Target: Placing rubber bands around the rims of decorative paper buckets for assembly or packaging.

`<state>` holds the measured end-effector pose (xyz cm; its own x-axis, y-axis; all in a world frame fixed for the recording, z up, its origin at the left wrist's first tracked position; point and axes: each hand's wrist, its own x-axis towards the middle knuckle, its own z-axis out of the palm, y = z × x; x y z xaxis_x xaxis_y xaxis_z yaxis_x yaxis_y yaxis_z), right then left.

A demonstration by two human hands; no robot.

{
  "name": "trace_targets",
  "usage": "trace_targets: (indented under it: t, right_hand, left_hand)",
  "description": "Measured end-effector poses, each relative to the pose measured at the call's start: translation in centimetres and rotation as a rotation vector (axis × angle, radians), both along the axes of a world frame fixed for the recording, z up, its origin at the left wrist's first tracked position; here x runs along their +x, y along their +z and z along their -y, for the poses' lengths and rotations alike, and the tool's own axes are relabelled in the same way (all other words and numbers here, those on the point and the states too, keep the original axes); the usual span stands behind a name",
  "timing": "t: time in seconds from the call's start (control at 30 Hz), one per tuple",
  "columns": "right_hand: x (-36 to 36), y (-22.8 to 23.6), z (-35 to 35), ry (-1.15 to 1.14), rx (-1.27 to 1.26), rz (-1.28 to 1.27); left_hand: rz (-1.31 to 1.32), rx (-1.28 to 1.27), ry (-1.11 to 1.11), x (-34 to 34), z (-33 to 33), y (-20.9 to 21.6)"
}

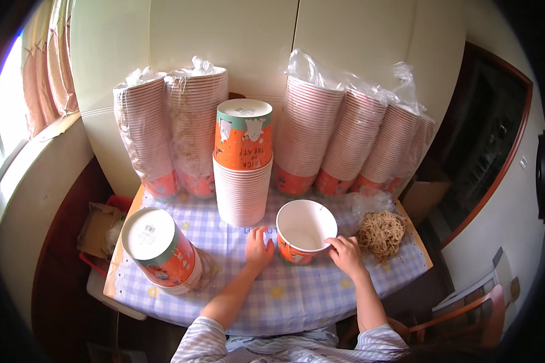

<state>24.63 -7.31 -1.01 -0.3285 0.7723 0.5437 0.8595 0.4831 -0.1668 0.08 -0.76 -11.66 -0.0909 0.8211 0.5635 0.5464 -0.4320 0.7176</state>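
An orange paper bucket [297,256] with a white rim stands upright at the middle of the table, its white inside facing up. My right hand [347,255] has thumb and fingers closed at the right side of its rim. A thin strand shows at the rim's far side and near left. Just left of the bucket, my left hand [258,249] rests low over the cloth, fingers a little apart and nothing visible in them. A tangle of tan strings [381,235] lies to the right of my right hand.
A nested bucket stack [243,193] stands upside down at the centre back. Plastic-wrapped stacks [312,121] line the back, with more wrapped stacks [197,121] at left. Other upturned buckets [169,254] stand front left on the checked tablecloth [248,302]. A wooden chair [496,314] is at right.
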Motion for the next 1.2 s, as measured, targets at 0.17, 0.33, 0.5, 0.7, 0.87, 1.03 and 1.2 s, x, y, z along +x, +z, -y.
trace_targets:
  t: [0.17,0.33,0.5,0.7,0.87,1.03,1.2]
  right_hand:
    - [-0.1,0.4,-1.0,0.155,-0.020,-0.120]
    - [-0.5,3.7,-0.6,0.325,-0.203,-0.445]
    - [-0.3,3.6,-2.7,0.540,-0.511,-0.963]
    - [-7.5,6.1,-4.0,0.722,-0.907,-1.361]
    - [-16.3,9.8,-3.6,0.640,-1.129,-1.340]
    - [-24.9,10.8,-6.4,0.961,-1.397,-1.171]
    - [-29.7,8.6,-6.4,0.924,-1.387,-0.991]
  left_hand:
    - [0.048,-0.003,0.047,-0.5,-0.4,-0.6]
    - [0.195,0.117,-0.070,-1.1,0.1,1.0]
    - [0.407,0.235,-0.421,-2.6,1.8,4.5]
    - [0.718,0.063,-0.544,-8.5,8.6,11.5]
    - [0.721,-0.022,-0.072,-15.6,14.0,17.6]
    - [0.805,0.115,0.168,-22.2,15.1,18.9]
    - [0.893,-0.129,0.192,-25.6,17.0,16.5]
